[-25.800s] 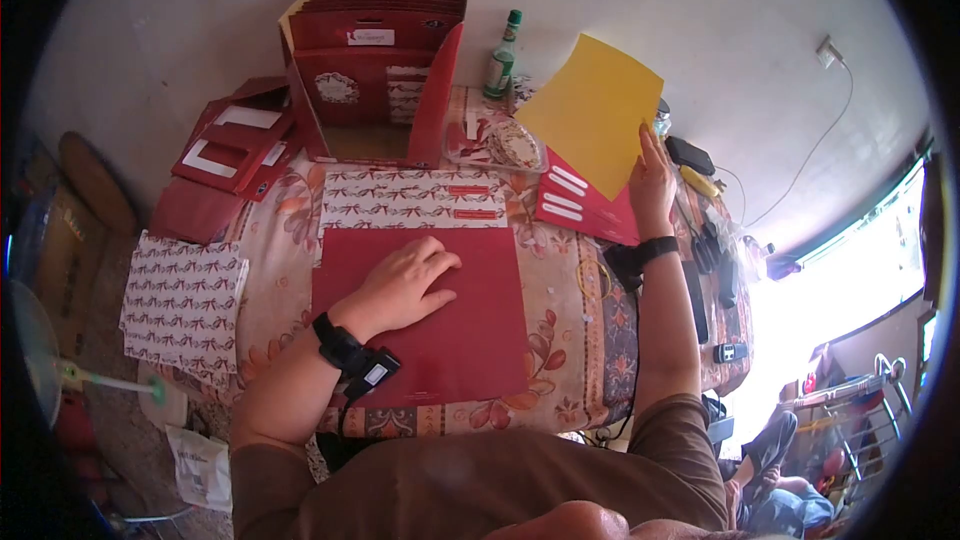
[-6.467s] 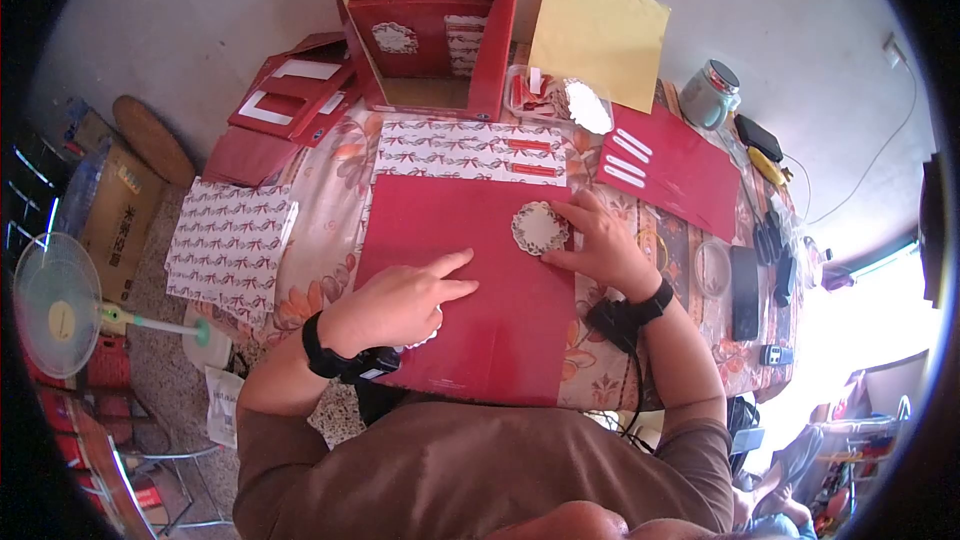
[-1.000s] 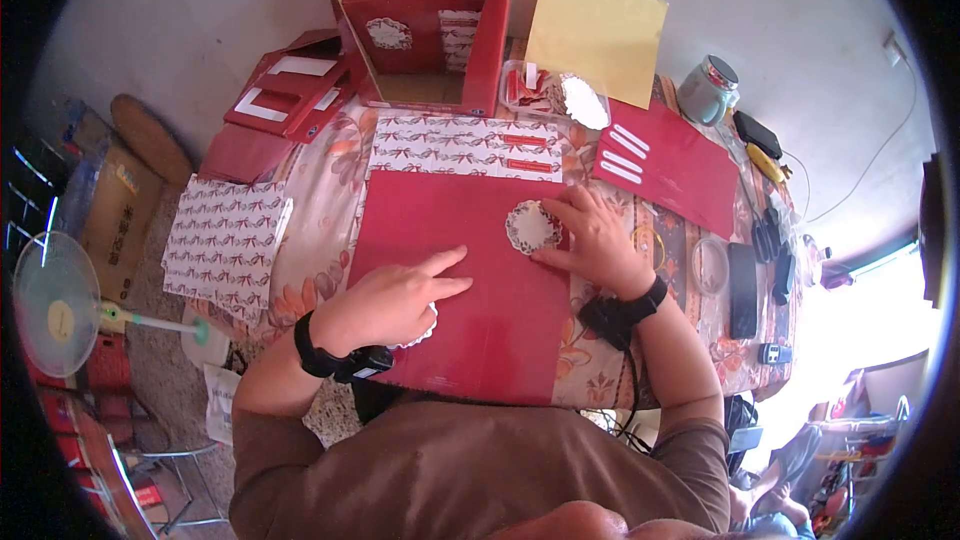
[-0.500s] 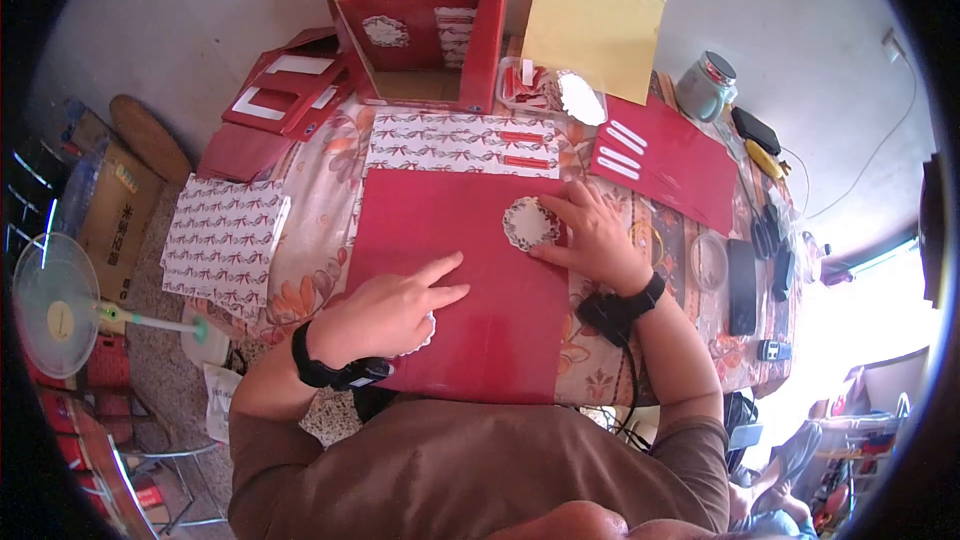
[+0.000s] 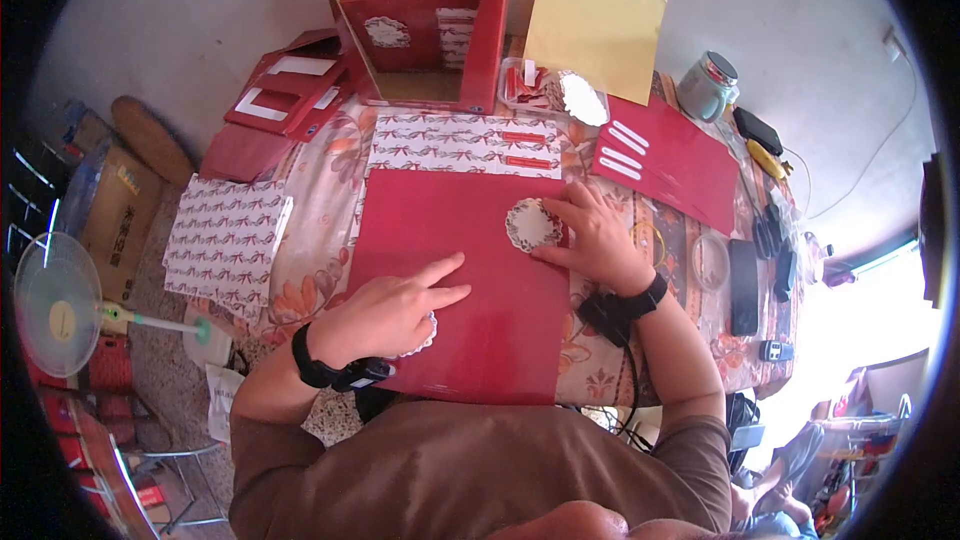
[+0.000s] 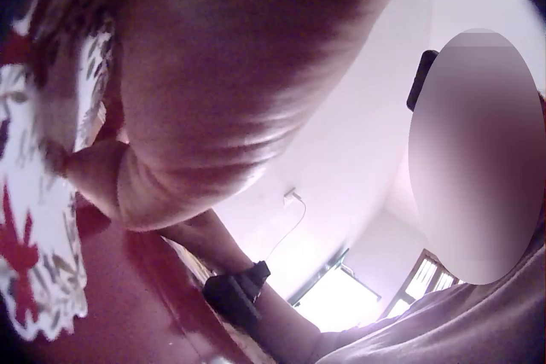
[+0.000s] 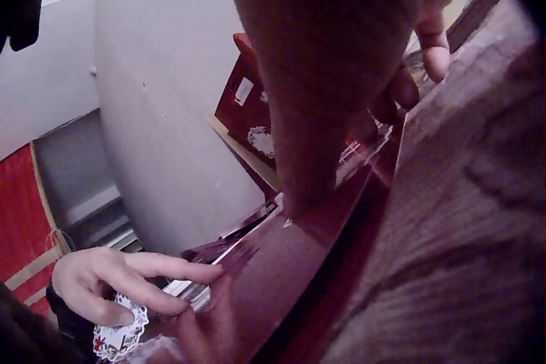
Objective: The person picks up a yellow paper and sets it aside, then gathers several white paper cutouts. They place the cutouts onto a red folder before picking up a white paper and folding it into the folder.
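round tag: so the round white scalloped paper tag with a leafy border [image 5: 532, 225] is lying flat on the big red card sheet [image 5: 480, 325], just right of centre in the head view
right hand: the right hand [image 5: 602, 242] is sitting right beside it, thumb and index spreading apart, relaxed, tips touching its right edge, not curling round it
left hand: the left hand [image 5: 372, 315] is sitting well apart at lower left, pointing two fingers up and right, roughly toward that tag, other fingers pinching a second white scalloped tag [image 7: 121, 340]
nearer hand: right, easily; bare red card is separating the left one
long axis: none really, the tag's looking pretty much circular
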Motion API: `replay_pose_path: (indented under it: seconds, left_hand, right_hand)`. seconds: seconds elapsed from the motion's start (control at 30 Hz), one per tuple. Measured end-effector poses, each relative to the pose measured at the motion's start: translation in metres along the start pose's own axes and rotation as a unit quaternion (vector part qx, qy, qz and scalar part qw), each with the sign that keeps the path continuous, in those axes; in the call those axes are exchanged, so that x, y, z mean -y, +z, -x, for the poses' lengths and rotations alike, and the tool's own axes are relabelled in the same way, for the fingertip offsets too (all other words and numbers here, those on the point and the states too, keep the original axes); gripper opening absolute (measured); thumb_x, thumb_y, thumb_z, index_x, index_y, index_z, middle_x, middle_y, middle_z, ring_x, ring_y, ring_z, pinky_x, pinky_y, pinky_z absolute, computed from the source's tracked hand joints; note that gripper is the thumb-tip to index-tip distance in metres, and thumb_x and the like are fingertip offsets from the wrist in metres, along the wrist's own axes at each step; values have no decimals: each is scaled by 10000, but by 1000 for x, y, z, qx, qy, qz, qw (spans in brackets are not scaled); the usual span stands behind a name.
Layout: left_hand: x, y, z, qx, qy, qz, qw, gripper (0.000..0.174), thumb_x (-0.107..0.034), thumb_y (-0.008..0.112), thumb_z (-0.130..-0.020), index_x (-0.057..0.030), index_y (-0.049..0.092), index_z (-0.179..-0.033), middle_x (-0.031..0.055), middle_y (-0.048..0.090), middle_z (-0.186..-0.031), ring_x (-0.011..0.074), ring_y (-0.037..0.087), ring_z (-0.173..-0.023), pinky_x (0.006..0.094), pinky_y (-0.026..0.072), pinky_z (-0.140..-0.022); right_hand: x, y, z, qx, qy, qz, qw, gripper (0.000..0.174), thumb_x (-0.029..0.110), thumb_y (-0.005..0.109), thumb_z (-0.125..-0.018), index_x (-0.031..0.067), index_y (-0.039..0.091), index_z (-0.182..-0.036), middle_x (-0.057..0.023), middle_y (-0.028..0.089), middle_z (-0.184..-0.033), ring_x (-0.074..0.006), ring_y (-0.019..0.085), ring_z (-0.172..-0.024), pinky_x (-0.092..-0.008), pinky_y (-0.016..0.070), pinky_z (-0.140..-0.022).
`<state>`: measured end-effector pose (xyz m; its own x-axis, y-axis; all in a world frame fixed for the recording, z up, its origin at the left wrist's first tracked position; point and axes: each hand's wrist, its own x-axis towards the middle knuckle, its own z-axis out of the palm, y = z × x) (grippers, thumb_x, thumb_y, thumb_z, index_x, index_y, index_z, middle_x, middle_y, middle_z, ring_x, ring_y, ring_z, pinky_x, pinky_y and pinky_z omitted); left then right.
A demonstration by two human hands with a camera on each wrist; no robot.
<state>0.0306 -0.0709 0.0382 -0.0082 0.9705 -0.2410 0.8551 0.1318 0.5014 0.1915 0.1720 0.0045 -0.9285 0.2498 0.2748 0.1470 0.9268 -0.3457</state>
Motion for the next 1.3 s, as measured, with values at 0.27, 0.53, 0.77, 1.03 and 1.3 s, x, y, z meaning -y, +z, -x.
replay_pose_path:
  seconds: [0.27,0.53,0.77,1.03,1.3]
  left_hand:
    - [5,6,0,-3,-7,11,1000,489,-92,516,-770,-113,555,-1257,127,326,-1462,320,632,-936,401,516,-792]
    - [8,6,-1,-18,15,8,1000,484,-98,515,-772,-111,561,-1254,127,332,-1460,311,648,-875,390,521,-775]
    - [7,5,-2,-11,17,2,1000,484,-109,527,-776,-102,556,-1259,128,330,-1462,299,647,-889,384,519,-765]
    - [8,5,-1,-3,7,8,1000,486,-97,520,-776,-102,554,-1261,131,330,-1461,292,641,-917,383,514,-786]
    - [7,3,-2,2,6,4,1000,482,-93,520,-773,-95,555,-1254,143,336,-1452,299,634,-943,385,514,-799]
  right_hand:
    - [-3,6,2,-12,-1,-16,1000,560,303,764,-666,41,608,-1135,-109,541,-1043,-288,536,-991,-397,432,-849]
    - [-4,3,2,-12,1,-20,1000,555,290,763,-669,38,596,-1134,-123,532,-1047,-300,540,-992,-397,446,-852]
    - [-1,1,1,-17,-1,-18,1000,554,297,765,-670,74,590,-1147,-118,530,-1052,-298,538,-983,-396,446,-846]
    - [0,1,0,-21,-32,-5,999,482,290,753,-686,123,643,-1125,-92,558,-1013,-268,535,-956,-391,443,-831]
    - [4,3,0,-13,-31,25,999,452,306,737,-706,153,657,-1124,-80,560,-1011,-262,527,-968,-388,420,-870]
